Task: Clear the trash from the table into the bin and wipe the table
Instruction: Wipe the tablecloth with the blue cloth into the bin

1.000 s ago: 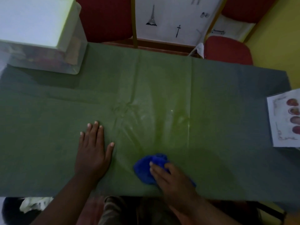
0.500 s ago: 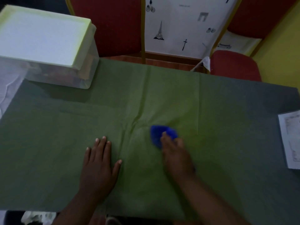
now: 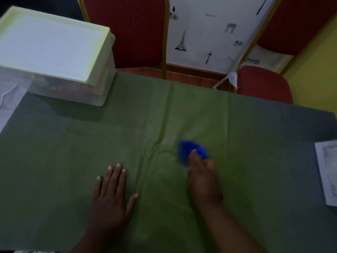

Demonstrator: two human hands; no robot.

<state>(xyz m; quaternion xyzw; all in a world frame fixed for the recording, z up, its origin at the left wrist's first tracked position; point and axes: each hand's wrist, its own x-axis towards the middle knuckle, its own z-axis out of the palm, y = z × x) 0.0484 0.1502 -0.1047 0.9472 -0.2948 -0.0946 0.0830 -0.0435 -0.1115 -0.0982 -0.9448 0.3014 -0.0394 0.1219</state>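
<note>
Two hands are on the green-covered table point(image 3: 63, 170). The left hand point(image 3: 111, 194) lies flat near the front edge, palm down, fingers straight and slightly spread. The right hand point(image 3: 202, 177) rests on the cloth point(image 3: 187, 149) (blue, bunched) just right of a crease at mid-table. Its fingers are blurred, so I cannot tell whether they curl round the cloth or press flat. The bin point(image 3: 54, 46), lid on, stands at the far left corner, well apart from both hands. A paper point(image 3: 327, 172) lies at the right edge.
</note>
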